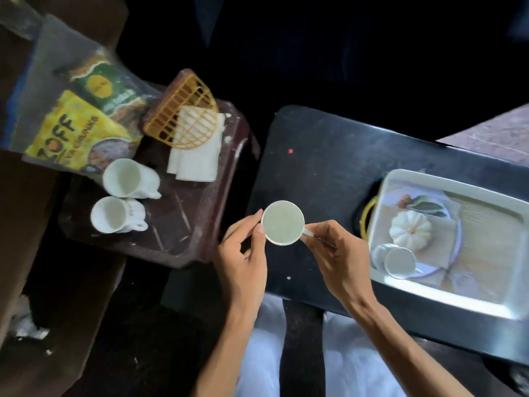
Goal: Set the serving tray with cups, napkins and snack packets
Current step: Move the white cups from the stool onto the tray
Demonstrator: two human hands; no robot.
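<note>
Fingers (259, 224) of the left hand (243, 262) are steadying one side of a white cup (282, 222), while the right hand (337, 259) is pinching its handle; both are grasping it above the black counter (329, 156). The cups step is going on: one cup (399, 262) is already standing on the serving tray (446, 296), and two cups (126, 179) are waiting on the brown stool (177, 224). Next, I think, this cup needs moving right and lowering beside the first. Napkins (197, 156) are lying under a yellow holder (183, 113). On the yellow packet (71, 130) I am reading "OFF" and "CHUNKS".
</note>
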